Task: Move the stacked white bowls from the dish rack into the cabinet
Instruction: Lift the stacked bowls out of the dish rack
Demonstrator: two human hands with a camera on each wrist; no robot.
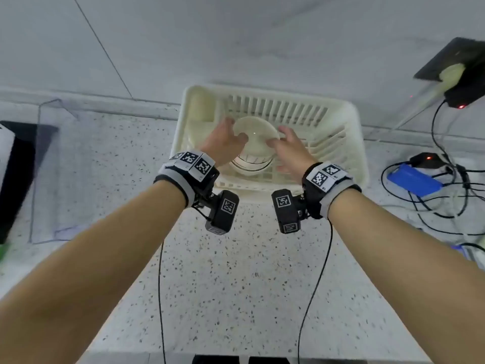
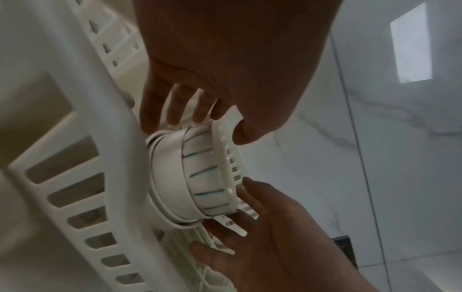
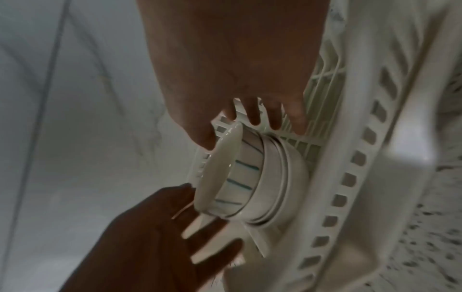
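**Both hands closing on the bowl stack in the dish rack**

The stacked white bowls [image 1: 256, 145] stand in the middle of the cream plastic dish rack [image 1: 349, 143], nested mouth-up; the top bowl bears blue-green strokes on its outer wall, plainest in the wrist views [image 2: 207, 177]. The stack's axis runs vertical, openings toward the ceiling, and the rims look level. In the head view the left hand [image 1: 223, 143] flanks the stack at 9 o'clock and the right hand [image 1: 288, 151] at 3 o'clock. Both hands are spread wide with fingers relaxed; each thumb reaches toward the top rim, while the fingers [image 3: 255, 116] point down beside the wall. Neither hand clearly bears on the bowls yet, and nothing is held.

The step in hand appears to be the two-sided grasp. It is best done by sliding the fingers low, under the bottom bowl's flare, with thumbs on the top rim, so that the whole stack lifts as one; the axis should stay vertical so the upper bowls do not slide.

The rack sits on a speckled countertop [image 1: 236, 285] against a marbled wall [image 1: 236, 35]. At 3 o'clock lie a blue device [image 1: 414, 179] and black cables [image 1: 446, 206]. The cabinet is not in view.
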